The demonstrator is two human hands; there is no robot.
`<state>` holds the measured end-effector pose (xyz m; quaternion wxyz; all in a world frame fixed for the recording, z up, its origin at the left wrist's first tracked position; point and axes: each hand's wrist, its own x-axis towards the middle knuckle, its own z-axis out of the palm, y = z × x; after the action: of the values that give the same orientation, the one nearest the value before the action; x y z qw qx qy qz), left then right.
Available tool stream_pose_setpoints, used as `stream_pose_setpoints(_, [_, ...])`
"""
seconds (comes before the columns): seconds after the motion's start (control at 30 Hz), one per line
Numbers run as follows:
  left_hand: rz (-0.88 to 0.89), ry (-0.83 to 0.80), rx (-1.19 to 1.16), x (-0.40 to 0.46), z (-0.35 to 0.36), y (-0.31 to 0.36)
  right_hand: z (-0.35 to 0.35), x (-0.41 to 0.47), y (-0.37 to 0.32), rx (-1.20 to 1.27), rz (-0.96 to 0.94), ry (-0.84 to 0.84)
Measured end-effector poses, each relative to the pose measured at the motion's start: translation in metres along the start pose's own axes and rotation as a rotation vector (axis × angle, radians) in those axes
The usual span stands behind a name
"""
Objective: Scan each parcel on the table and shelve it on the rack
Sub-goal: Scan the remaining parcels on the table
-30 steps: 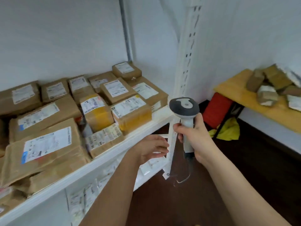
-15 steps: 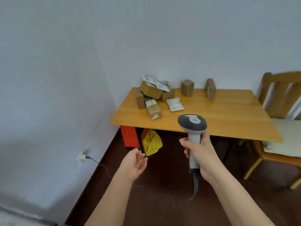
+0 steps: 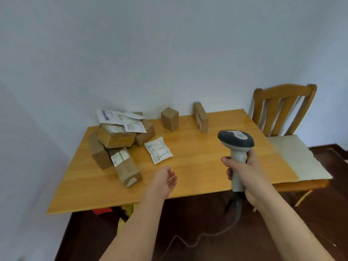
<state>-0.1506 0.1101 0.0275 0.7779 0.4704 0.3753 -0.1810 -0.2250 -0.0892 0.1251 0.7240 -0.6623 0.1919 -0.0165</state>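
— Parcels (image 3: 120, 140) fill the view now, heaped at the table's (image 3: 188, 176) far left corner; a second ago it was the rack. What's changed?

— The person has turned from the shelves to the table; left hand (image 3: 165, 182) reaches out, fingers loose and empty, near the closest box (image 3: 128, 170) (not touching); right hand (image 3: 243, 176) stays wrapped round the scanner (image 3: 236, 146).

— Meaning?

— Likely the next pick-up and scan; several parcels remain.

Parcels (image 3: 120, 140) heaped on the table (image 3: 197, 178) at left rear; chair (image 3: 282, 113) stands to its right
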Motion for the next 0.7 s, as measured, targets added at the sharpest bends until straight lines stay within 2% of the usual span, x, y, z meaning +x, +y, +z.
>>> stream_pose_setpoints(0.17, [-0.024, -0.049, 0.096, 0.071, 0.076, 0.031, -0.009, 0.078, -0.012, 0.014, 0.049, 0.089])
stream_pose_setpoints(0.3, [-0.052, -0.018, 0.135, 0.133, 0.123, 0.048, -0.01, 0.153, -0.011, -0.012, 0.098, 0.039])
stream_pose_setpoints(0.4, [-0.008, 0.054, 0.165, 0.179, 0.152, 0.07, -0.007, 0.219, -0.014, -0.031, 0.118, -0.027])
stream_pose_setpoints(0.5, [0.09, 0.205, 0.24, 0.218, 0.178, 0.101, -0.003, 0.284, -0.026, -0.052, 0.152, -0.103])
stream_pose_setpoints(0.57, [0.213, 0.281, 0.471, 0.244, 0.189, 0.122, -0.001, 0.321, -0.038, -0.06, 0.174, -0.143])
stream_pose_setpoints(0.7, [0.524, 0.292, 0.85, 0.294, 0.21, 0.163, 0.007, 0.386, -0.044, -0.093, 0.193, -0.204])
